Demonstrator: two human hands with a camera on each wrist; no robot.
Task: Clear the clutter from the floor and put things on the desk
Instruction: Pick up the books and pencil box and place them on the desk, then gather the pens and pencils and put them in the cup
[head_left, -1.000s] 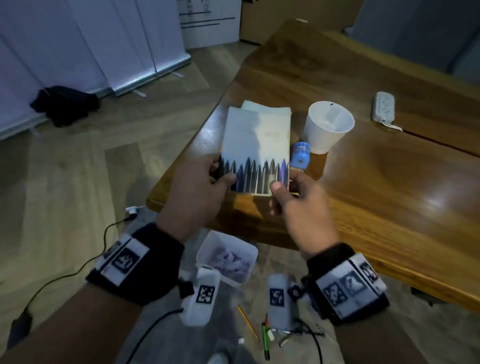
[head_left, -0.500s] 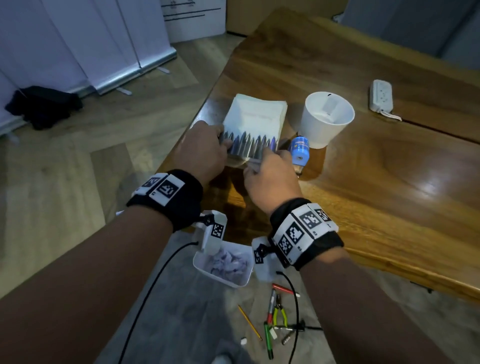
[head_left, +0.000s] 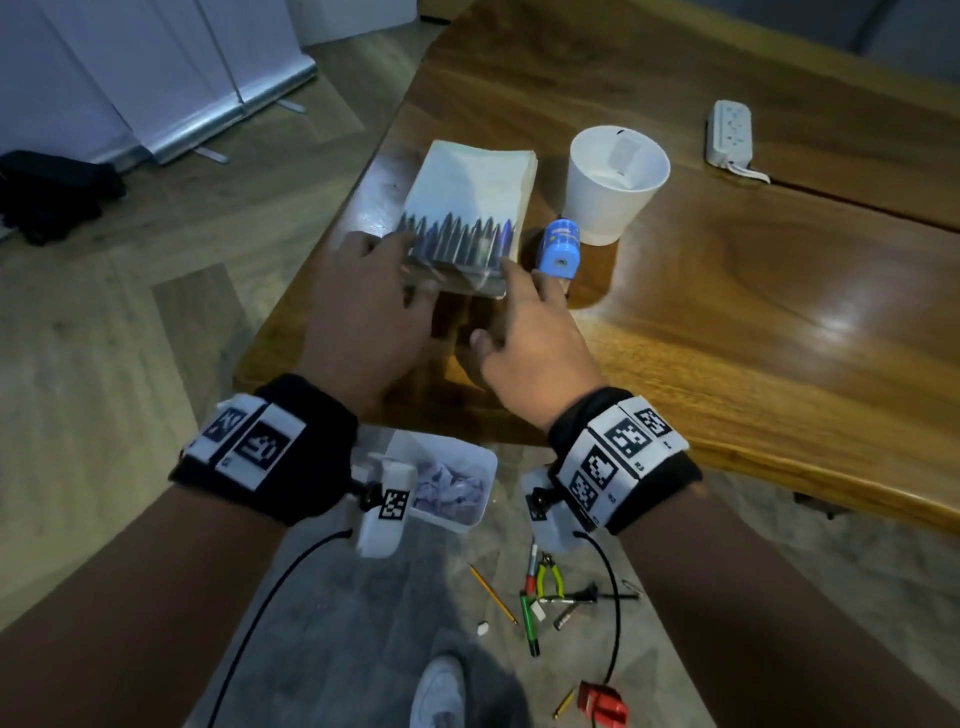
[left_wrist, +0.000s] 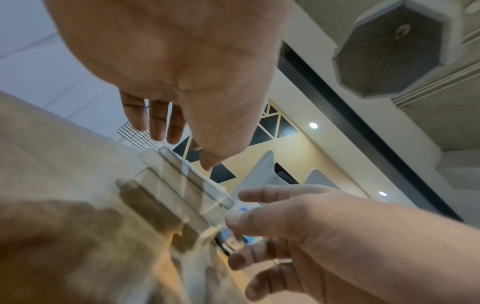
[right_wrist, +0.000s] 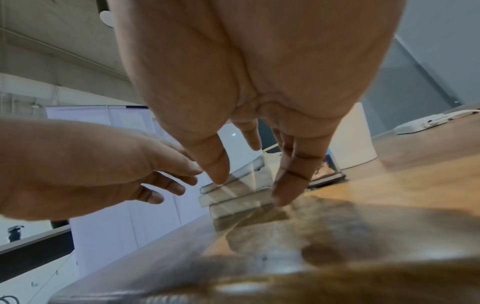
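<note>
Neither grip holds anything: the left hand (head_left: 363, 306) and right hand (head_left: 530, 332) hover with fingers spread and relaxed, fingertips at the near end of the clear crayon case (head_left: 457, 244). The case lies atop a book stack (head_left: 478, 176) on the tabletop (head_left: 727, 291), beside a blue sharpener (head_left: 558, 249) and white cup (head_left: 613, 187). No lettering is legible.

No legible text; only square coded tags on wristbands (head_left: 621, 457) and wrist cams (head_left: 393, 505).
</note>
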